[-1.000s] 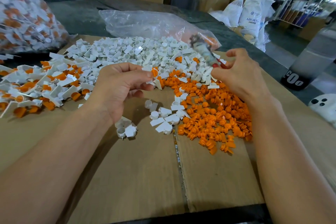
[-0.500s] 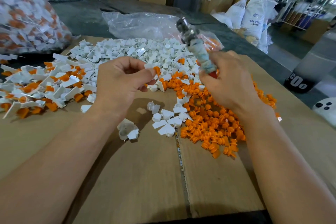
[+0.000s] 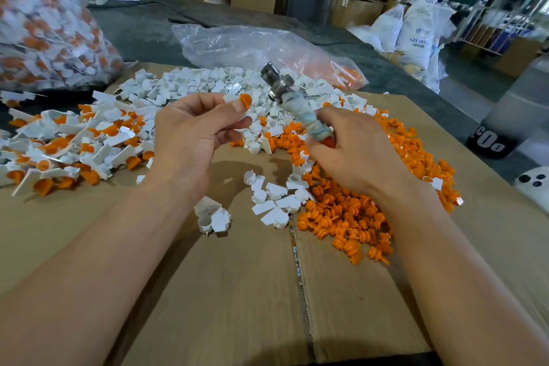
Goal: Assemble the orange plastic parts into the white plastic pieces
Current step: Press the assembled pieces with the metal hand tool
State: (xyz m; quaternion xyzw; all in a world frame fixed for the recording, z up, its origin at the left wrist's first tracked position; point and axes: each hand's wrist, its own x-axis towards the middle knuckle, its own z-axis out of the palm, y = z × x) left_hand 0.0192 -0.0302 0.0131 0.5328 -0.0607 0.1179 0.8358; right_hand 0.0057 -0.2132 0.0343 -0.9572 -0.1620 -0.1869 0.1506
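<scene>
Raised slightly, nearer the wrapped tool (image 3: pixel 292 104) than a moment ago. Pinching white piece (image 3: pixel 229 97) with orange part (image 3: pixel 245 100) at fingertips of left hand (image 3: pixel 190 134), above the counter (image 3: pixel 237 291); gripping tool handle in right hand (image 3: pixel 359 157), fingers curled. Probably light, stiff, slick: hold by flat tab

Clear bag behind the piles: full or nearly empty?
Nearly empty. The clear bag lies slack and flattened, with only a small cluster of orange parts showing in its right end.

Loose orange parts (image 3: pixel 356 211) lie heaped just right of scattered white pieces (image 3: pixel 184 86).
</scene>
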